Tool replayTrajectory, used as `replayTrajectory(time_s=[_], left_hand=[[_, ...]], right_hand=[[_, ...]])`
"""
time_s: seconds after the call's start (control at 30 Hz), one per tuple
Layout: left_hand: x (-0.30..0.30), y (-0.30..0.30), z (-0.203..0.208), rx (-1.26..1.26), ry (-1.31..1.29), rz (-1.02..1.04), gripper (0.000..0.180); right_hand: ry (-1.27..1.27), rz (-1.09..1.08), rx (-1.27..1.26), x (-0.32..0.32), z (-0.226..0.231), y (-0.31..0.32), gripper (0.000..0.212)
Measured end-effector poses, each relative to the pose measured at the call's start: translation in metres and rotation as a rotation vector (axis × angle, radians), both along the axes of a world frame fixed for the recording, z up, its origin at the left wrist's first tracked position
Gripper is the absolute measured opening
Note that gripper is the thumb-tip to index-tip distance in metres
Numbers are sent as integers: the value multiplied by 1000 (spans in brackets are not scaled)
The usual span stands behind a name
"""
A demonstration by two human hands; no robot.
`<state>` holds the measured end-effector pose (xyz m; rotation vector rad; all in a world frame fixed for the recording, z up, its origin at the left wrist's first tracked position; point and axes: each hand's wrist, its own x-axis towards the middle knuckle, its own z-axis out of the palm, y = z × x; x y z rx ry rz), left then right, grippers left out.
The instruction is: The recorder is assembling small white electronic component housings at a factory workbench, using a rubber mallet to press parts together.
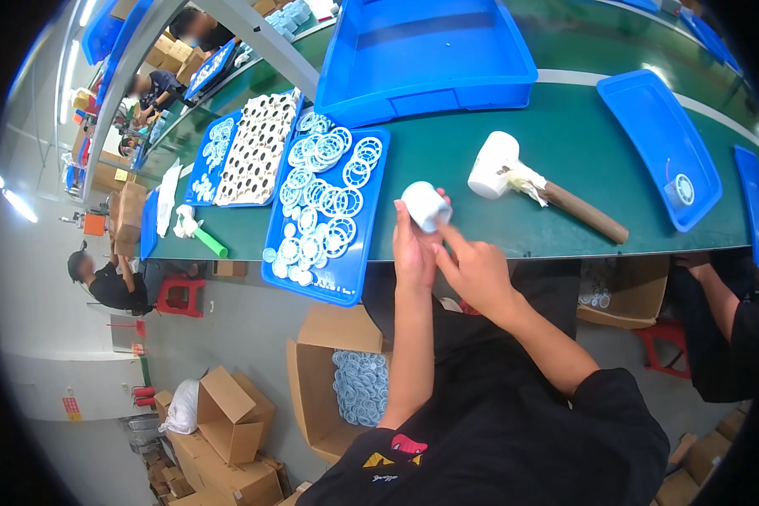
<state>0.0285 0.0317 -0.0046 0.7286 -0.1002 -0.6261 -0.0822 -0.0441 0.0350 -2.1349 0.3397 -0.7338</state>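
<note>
Above the table's front edge, my left hand (414, 257) is closed around a white cylindrical plastic part (425, 206), its rounded end facing up and to the left. My right hand (478, 271) is close beside it, index finger and thumb apart and stretched toward the part's lower right side. The index fingertip seems to touch it; the other fingers are partly curled and hidden. To the right lies a white-headed mallet (493, 166) with a wooden handle and a wrapping near its head. Left of my hands, a blue tray (333, 282) holds many white rings and small discs.
A large blue bin (426, 103) stands behind on the green table (447, 143). Farther left is a tray of beige parts (260, 148); at right, a blue tray (649, 110) holds one ring. Below is a carton (312, 396) of ringed parts. A co-worker's arm (717, 295) shows at right.
</note>
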Motion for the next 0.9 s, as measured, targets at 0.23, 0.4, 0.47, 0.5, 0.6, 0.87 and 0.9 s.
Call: replayTrajectory(time_s=[0.23, 0.4, 0.47, 0.5, 0.6, 0.87, 0.9], left_hand=[[-1, 0, 5, 54, 6, 11, 63], [0, 2, 3, 12, 3, 8, 62], [-4, -1, 4, 23, -11, 22, 62], [-4, -2, 6, 33, -29, 39, 62], [-5, -1, 10, 77, -34, 25, 61], [2, 7, 13, 26, -54, -130, 49], [4, 9, 11, -1, -45, -174, 47]], right_hand=[[150, 220, 421, -6, 11, -11, 35], [36, 178, 343, -8, 6, -5, 24], [-1, 143, 232, -8, 0, -4, 32], [-41, 110, 119, -7, -3, -4, 43], [-70, 98, 60, -6, -6, -1, 49], [-24, 165, -36, -9, -4, -10, 52], [-56, 182, -26, -8, -3, -11, 52]])
